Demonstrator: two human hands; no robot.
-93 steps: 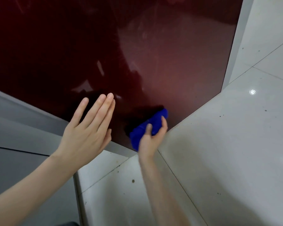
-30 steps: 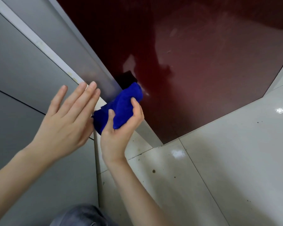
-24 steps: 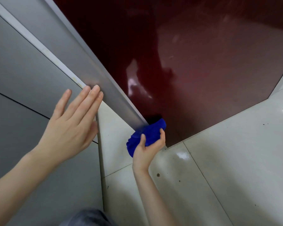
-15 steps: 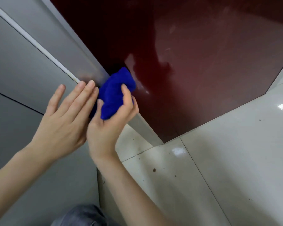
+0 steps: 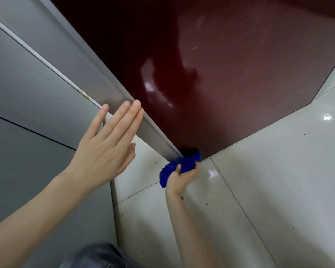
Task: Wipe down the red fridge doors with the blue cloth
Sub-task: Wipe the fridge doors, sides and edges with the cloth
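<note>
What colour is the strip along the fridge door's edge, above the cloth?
Silver-grey strip, beside the dark red door face; the head view shows it.

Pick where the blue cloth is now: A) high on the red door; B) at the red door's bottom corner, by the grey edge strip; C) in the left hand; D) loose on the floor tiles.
B: the right hand grips the blue cloth against the bottom corner of the red fridge door, beside the grey edge strip; the left hand is open, holding nothing.
</note>
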